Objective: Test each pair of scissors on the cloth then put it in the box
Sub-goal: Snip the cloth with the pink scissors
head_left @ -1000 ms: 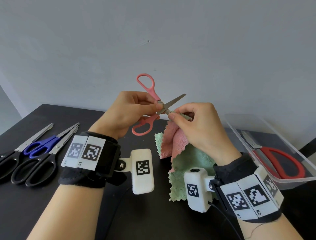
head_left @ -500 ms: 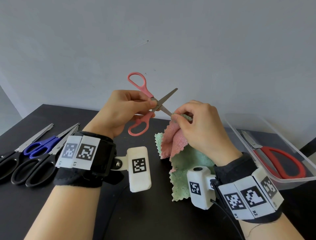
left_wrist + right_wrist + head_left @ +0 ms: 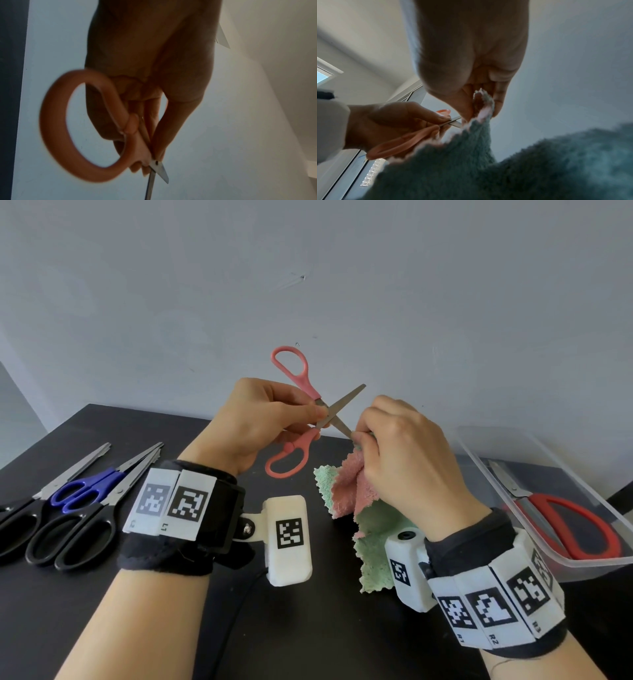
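Right now our left hand pinches the pink-handled steel scissors at the pivot, blades spread, lower blade slanting down-right into the pink-and-green fuzzy cloth edge our right hand pinches just beside.

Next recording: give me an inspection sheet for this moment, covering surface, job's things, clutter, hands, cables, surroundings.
Surface: black table.
Job's things: pink scissors held up, blades open; cloth, pink and green, lifted at one corner; red scissors in the clear box; blue scissors and two black scissors at left.
Clutter: nothing seen.
Hands: left hand grips the pink scissors near the pivot; right hand pinches the cloth.
Cables: black cable under the left wrist.
Surroundings: plain pale wall.
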Demonstrator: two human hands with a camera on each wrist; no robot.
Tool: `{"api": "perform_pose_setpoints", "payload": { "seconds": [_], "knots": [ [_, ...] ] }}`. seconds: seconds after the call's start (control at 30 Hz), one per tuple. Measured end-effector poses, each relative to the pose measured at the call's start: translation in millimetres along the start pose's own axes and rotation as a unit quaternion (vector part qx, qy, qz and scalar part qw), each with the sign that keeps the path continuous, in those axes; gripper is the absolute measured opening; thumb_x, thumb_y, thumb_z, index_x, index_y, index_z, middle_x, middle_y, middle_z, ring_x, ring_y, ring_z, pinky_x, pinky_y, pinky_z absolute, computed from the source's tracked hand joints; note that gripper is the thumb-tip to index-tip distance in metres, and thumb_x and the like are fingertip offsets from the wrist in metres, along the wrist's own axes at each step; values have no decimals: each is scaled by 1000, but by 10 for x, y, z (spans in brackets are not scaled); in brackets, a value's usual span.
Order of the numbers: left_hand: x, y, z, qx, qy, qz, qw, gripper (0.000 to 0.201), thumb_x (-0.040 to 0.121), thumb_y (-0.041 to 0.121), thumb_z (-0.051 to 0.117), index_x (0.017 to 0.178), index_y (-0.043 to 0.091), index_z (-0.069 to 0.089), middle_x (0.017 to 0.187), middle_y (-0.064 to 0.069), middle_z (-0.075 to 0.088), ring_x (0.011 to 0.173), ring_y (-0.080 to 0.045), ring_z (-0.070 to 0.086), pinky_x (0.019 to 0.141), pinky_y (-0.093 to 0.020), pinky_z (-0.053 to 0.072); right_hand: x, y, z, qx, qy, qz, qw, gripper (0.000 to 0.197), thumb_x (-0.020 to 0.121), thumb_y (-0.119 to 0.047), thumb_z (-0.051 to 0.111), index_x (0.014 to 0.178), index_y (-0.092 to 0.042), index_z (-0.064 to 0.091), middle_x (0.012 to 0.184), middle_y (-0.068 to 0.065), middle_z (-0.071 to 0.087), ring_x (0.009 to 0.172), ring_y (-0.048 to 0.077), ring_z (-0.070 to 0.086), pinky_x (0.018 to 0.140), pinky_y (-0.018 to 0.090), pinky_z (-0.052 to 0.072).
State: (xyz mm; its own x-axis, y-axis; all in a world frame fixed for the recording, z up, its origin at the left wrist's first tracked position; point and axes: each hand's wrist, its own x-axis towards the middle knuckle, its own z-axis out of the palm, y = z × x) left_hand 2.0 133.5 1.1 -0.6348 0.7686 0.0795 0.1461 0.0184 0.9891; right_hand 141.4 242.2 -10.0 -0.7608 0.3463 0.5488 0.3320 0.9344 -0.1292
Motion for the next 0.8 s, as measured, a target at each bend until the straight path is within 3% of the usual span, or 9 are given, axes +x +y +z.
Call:
{"api": "perform_pose_setpoints", "payload": {
  "seconds": [0.27, 0.33, 0.43, 0.53, 0.63, 0.7, 0.8],
  "knots": [
    [-1, 22, 8, -28, 8, 10, 1000, 12, 78, 5, 72, 66, 8, 73, 79, -17, 73, 68, -27, 66, 52, -22, 52, -2, -24, 15, 2, 44, 13, 999, 15, 76, 5, 68, 70, -5, 57, 74, 6, 56, 67, 14, 38, 52, 8, 16],
    [-7, 29, 11, -35, 9, 12, 999, 8, 78, 4, 72, 70, 4, 72, 79, -16, 73, 66, -24, 67, 53, -21, 52, -2, -26, 22, -3, 56, 18, 998, 13, 76, 4, 68, 73, -4, 58, 76, 8, 57, 67, 15, 38, 49, 12, 18],
    [-13, 33, -6, -24, 10, 9, 1000, 7, 80, 5, 71, 74, 2, 71, 71, -13, 71, 56, -15, 64, 47, -16, 46, 1, 37, -2, -5, 69, 41, 997, 7, 84, -3, 62, 78, -3, 60, 80, 8, 58, 70, 16, 40, 55, 25, 26],
    [-3, 31, -42, -39, 16, 11, 999, 6, 81, 6, 69, 76, 3, 71, 75, -9, 73, 62, -17, 67, 55, -21, 52, 23, 123, -35, 62, 82, 78, 992, 12, 89, -13, 60, 79, -8, 63, 80, -1, 55, 69, 14, 45, 55, 19, 27],
    [-13, 44, -83, -67, 18, 10, 998, 4, 83, 6, 67, 82, 3, 69, 81, -5, 75, 70, -20, 71, 69, -28, 57, 46, 131, -82, 181, 98, 131, 970, 13, 88, -20, 65, 78, -14, 67, 72, -8, 62, 67, 8, 55, 60, 14, 38],
    [-48, 51, -126, -84, 15, 9, 996, 6, 83, 7, 65, 86, 3, 68, 80, -3, 75, 71, -19, 72, 68, -26, 59, 34, 108, -122, 268, 83, 173, 944, 11, 86, -22, 67, 78, -15, 70, 70, -14, 65, 67, 3, 59, 63, 8, 41],
    [-147, 42, -190, -107, 22, 4, 994, 5, 83, 8, 63, 85, 6, 67, 78, -2, 75, 70, -18, 72, 64, -24, 58, -16, 76, -147, 382, 36, 224, 896, 9, 86, -21, 68, 83, -14, 73, 76, -7, 71, 69, -1, 61, 68, 11, 46]
  ]
}}
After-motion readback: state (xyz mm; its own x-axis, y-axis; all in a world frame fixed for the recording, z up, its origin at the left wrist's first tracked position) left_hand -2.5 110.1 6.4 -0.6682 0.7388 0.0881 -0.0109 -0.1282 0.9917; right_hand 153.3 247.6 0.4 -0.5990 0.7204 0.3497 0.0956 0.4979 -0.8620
